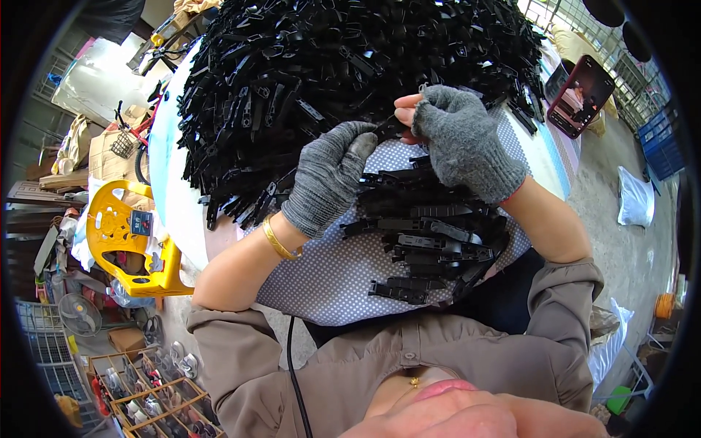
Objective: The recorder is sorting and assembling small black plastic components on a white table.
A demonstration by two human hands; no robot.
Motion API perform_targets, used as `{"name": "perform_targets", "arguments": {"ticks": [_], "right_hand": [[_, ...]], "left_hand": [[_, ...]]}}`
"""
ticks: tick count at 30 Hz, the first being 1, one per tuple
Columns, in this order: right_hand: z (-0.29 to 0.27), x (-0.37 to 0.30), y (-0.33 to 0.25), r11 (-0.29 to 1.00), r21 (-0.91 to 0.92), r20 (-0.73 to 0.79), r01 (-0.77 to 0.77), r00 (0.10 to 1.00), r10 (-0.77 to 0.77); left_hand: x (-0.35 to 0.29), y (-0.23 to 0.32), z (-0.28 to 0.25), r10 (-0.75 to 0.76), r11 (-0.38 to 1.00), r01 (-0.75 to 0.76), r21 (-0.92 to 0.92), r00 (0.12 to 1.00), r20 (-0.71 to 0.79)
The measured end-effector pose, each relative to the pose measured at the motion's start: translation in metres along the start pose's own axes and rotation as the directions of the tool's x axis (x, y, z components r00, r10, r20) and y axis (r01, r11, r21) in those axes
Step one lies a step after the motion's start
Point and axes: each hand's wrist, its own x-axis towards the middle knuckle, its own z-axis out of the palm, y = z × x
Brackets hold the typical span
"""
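Observation:
A small black plastic part (389,130) is held between my two hands, over the near edge of a large pile of similar black parts (350,58). My left hand (328,175), in a grey knitted glove, pinches the part's left side between thumb and fingers. My right hand (464,139), in a grey glove with bare fingertips, is closed at its right end. The part's exact kind is too small and dark to make out. Closer to me, below my hands, a smaller group of black parts (431,241) lies in rough rows on the dotted table cover (314,285).
A phone (582,95) stands at the table's right edge. To the left is a yellow plastic chair (120,226) with a small dark box (142,223) on it. A fan (79,314) and a shoe rack (157,394) stand lower left. Far right sits a blue crate (661,142).

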Motion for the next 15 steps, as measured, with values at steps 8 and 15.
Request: {"name": "perform_targets", "arguments": {"ticks": [8, 15], "right_hand": [[-0.003, 0.000, -0.002, 1.000, 0.001, 0.004, 0.007, 1.000, -0.007], [-0.005, 0.008, -0.009, 0.999, -0.016, 0.163, 0.035, 0.986, -0.032]], "left_hand": [[0.007, -0.002, -0.003, 0.041, 0.997, -0.041, -0.064, 0.999, 0.012], [0.009, 0.012, -0.010, 0.155, 0.987, -0.156, -0.026, 0.923, 0.352]]}}
